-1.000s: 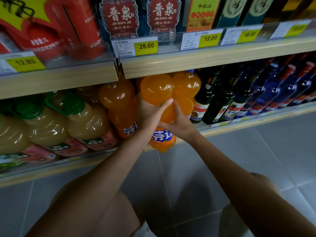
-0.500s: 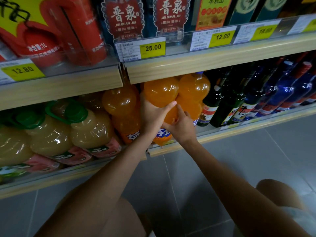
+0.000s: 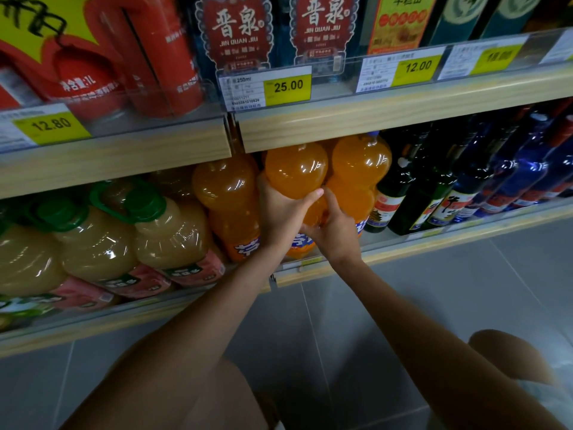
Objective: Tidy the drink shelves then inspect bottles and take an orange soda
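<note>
Head view: the yellow 25.00 price tag (image 3: pixel 288 88) on the upper shelf rail serves as the landmark. Directly below it, under the wooden shelf edge (image 3: pixel 341 131), is the orange soda bottle (image 3: pixel 296 172), upright, its round shoulder tucked beneath that edge and its blue-lettered label low down. Both hands grip it. The left hand (image 3: pixel 279 212) wraps its waist from the left, thumb lying across the front. The right hand (image 3: pixel 333 231) curls round the same waist from the right, a little lower, its thumb touching the left thumb's tip. Whether the bottle's base rests on the lower shelf (image 3: pixel 403 252) or hangs just above it cannot be told.

Below and left of the tag, touching the left hand, stands 1 more orange bottle (image 3: pixel 226 193); below and right of it, pressed against the held bottle, stands another (image 3: pixel 359 169). Further left below the tag lie pale juice jugs (image 3: pixel 167 234) with green caps and pink labels. Further right below it are dark green glass bottles (image 3: pixel 400 193), then blue bottles (image 3: pixel 527 169).

Just above the tag stand 2 red-and-blue boxes (image 3: pixel 235 35) marked JIN QUAN JIU. Up and left are red containers (image 3: pixel 155 57) over a 12.80 tag (image 3: pixel 52 125); to the right sits a 12.00 tag (image 3: pixel 417 68). Far below, grey floor tiles (image 3: pixel 310 336) show between the forearms.
</note>
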A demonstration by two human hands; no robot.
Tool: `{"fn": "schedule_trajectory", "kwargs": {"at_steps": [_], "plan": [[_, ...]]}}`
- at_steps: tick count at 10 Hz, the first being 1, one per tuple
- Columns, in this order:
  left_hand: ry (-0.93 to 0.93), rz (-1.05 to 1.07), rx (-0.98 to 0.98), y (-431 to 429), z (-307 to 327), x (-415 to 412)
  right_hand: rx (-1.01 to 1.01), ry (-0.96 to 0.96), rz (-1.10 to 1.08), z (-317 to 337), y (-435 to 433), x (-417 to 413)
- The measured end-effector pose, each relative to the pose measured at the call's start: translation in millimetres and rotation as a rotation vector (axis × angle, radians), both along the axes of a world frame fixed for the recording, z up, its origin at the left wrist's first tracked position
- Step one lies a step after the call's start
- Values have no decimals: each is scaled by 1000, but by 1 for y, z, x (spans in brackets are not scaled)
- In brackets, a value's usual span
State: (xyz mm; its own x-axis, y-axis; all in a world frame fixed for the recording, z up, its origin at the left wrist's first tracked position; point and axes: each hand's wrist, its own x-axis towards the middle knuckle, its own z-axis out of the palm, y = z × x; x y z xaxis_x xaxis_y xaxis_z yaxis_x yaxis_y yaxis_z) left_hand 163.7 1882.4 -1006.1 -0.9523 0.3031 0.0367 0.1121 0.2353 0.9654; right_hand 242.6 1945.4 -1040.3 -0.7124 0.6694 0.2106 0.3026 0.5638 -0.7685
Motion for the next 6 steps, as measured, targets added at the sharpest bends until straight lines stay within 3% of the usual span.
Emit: {"fn": "schedule_trajectory", "kwargs": {"at_steps": [3,6], "plan": [[-62,-21,-32,1,-11,-3,-22,-33,37,-10,3,-3],[-127,-136,-178,-4,-1,2,-6,-202,50,-8,6,0]]}}
